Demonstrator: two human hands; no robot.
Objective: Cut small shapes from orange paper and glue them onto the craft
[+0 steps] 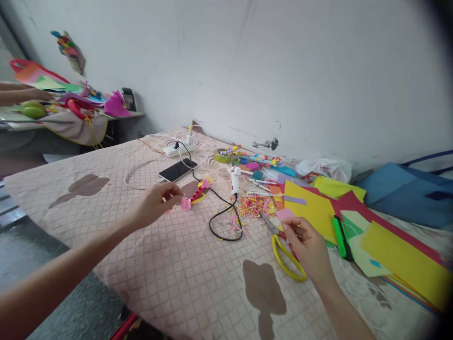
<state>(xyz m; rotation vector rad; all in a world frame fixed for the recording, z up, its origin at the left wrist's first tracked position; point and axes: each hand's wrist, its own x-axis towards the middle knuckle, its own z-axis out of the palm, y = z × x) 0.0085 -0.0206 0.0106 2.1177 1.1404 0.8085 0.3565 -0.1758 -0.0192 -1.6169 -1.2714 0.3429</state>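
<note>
Free passage over near tablecloth; beyond, glue gun, looped black cord, scissors in way

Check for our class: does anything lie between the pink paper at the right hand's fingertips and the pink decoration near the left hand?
Yes: between the pink paper and the decoration, scraps and a black cord lie on the tablecloth, with the white glue gun beyond that line.

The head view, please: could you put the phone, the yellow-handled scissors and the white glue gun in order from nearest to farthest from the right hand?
1. Yellow-handled scissors: close by the right hand, on its left.
2. White glue gun: farther left and farther back.
3. Phone: farthest left of the three, beyond the glue gun.
</note>
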